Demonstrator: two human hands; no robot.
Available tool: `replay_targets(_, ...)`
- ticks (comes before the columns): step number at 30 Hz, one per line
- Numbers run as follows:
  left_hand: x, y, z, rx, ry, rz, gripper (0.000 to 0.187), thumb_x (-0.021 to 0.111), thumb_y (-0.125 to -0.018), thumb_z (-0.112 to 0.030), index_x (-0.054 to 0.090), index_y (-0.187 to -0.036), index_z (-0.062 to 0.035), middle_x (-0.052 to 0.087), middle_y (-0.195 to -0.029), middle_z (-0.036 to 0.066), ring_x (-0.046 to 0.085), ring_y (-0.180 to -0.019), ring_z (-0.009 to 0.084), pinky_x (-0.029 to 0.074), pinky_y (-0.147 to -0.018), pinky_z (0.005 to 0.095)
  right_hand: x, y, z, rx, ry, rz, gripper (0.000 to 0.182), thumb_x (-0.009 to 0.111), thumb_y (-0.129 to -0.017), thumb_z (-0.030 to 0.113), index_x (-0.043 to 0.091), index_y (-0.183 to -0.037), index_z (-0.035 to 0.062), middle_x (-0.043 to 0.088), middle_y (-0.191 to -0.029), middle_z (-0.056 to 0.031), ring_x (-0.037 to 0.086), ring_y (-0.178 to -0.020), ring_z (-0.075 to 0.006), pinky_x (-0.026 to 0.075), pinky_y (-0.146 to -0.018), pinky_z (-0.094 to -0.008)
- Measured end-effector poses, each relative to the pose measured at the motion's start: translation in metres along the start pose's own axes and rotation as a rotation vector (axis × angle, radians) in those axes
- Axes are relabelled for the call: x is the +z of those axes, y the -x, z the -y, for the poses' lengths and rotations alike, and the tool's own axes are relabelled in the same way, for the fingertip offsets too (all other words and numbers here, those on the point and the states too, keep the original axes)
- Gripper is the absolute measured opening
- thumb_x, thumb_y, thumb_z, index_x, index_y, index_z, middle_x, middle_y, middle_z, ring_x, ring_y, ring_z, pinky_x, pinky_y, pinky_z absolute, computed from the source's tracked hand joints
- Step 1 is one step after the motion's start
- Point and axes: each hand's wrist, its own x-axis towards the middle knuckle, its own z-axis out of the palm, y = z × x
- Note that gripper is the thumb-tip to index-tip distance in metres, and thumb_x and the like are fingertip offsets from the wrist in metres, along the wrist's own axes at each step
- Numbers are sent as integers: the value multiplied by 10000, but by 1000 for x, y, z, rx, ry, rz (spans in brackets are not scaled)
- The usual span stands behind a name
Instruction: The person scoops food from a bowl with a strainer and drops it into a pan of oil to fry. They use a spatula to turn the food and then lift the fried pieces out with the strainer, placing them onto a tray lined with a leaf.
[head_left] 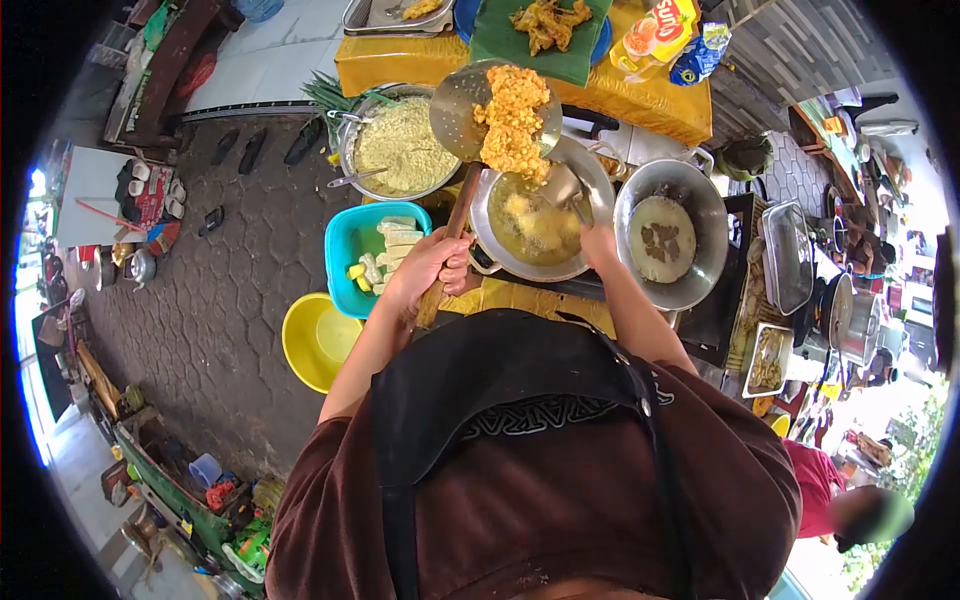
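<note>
My left hand [437, 268] is wrapped round the wooden handle [461, 212] of a wide perforated skimmer [456, 118]. Orange-brown fried pieces [514, 122] lie on the skimmer, which is over the far edge of a pan of oil [541, 236]. Pale pieces sit in the bubbling oil. My right hand [599, 246] is closed round the handle of a metal spatula [562, 186], whose blade is at the pan's far side, just below the fried pieces. Left of the pan stands a bowl of pale crumbly coating [405, 150]. A turquoise basin [345, 246] holds pale blocks.
A second pan [708, 225] with dark pieces in liquid stands right. A yellow basin [297, 340] is at the lower left. Beyond are fried food on a banana leaf [493, 42] and an orange packet [652, 42]. A person in red [814, 487] is at the lower right.
</note>
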Motion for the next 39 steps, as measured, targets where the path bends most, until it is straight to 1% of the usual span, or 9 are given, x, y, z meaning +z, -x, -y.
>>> replay_targets(1, -1, -2, 1, -6, 4, -10, 154, 449, -879, -108, 405, -1008, -36, 344, -621, -36, 329, -437, 34, 294, -394, 205, 18, -11, -13, -252, 343, -145, 388, 401, -873, 300, 603, -833, -28, 610, -742, -220, 626, -735, -330, 490, -575, -426)
replay_targets(2, -2, -3, 2, -10, -2, -14, 154, 449, -879, -108, 405, -1008, -36, 344, -621, -36, 329, -437, 34, 294, -394, 205, 12, -3, 3, -250, 336, -143, 388, 401, -873, 300, 603, -833, -28, 610, -742, -220, 626, -735, -330, 490, -575, -426)
replay_targets(4, -4, -8, 3, -23, -6, 7, 109, 465, -868, -128, 418, -937, -57, 354, -613, -39, 342, -430, 44, 303, -392, 226, 1, 10, 39, -39, 318, -30, 359, 397, -880, 297, 622, -893, 18, 619, -916, -208, 586, -922, -351, 491, -725, -424)
replay_targets(7, 1, -9, 3, -35, -21, -13, 137, 449, -879, -109, 416, -995, -43, 346, -617, -43, 329, -435, 32, 293, -392, 203, 0, 0, 48, 96, 143, -96, 333, 390, -883, 285, 597, -947, 32, 612, -968, -189, 568, -959, -362, 480, -753, -436)
replay_targets(17, -10, -27, 18, -71, -104, -5, 107, 460, -885, -139, 415, -953, -69, 349, -604, -47, 336, -430, 38, 295, -390, 213, -19, 52, 6, 100, 61, -100, 277, 427, -871, 236, 489, -993, -5, 606, -895, -228, 576, -889, -392, 451, -761, -460)
replay_targets(23, -42, -52, 61, -173, -98, 11, 84, 463, -870, -132, 410, -820, -91, 374, -599, -41, 344, -431, 47, 316, -398, 232, -62, 93, 4, -40, -312, -395, 301, 443, -850, 252, 502, -974, -17, 560, -887, -285, 509, -875, -466, 389, -758, -483)
replay_targets(31, -28, -50, 72, -294, -129, 16, 127, 475, -878, -157, 431, -771, -104, 378, -588, -49, 345, -449, 47, 307, -401, 218, -66, 100, 3, -156, -220, -399, 235, 456, -860, 224, 455, -902, -7, 548, -840, -289, 512, -820, -464, 384, -688, -511)
replay_targets(32, -21, -49, 74, -253, -205, -3, 288, 457, -883, -241, 373, -622, -148, 346, -484, -55, 348, -408, 74, 275, -375, 217, -64, 100, 0, -130, -227, -420, 235, 460, -856, 222, 454, -905, -8, 550, -844, -288, 513, -822, -464, 386, -689, -511)
replay_targets(39, -20, -54, 83, -271, -99, 44, 250, 471, -891, -180, 380, -665, -119, 343, -534, -51, 339, -424, 57, 295, -382, 210, -67, 99, -11, -79, -225, -384, 248, 496, -839, 234, 474, -927, 3, 556, -838, -282, 516, -819, -466, 396, -700, -496)
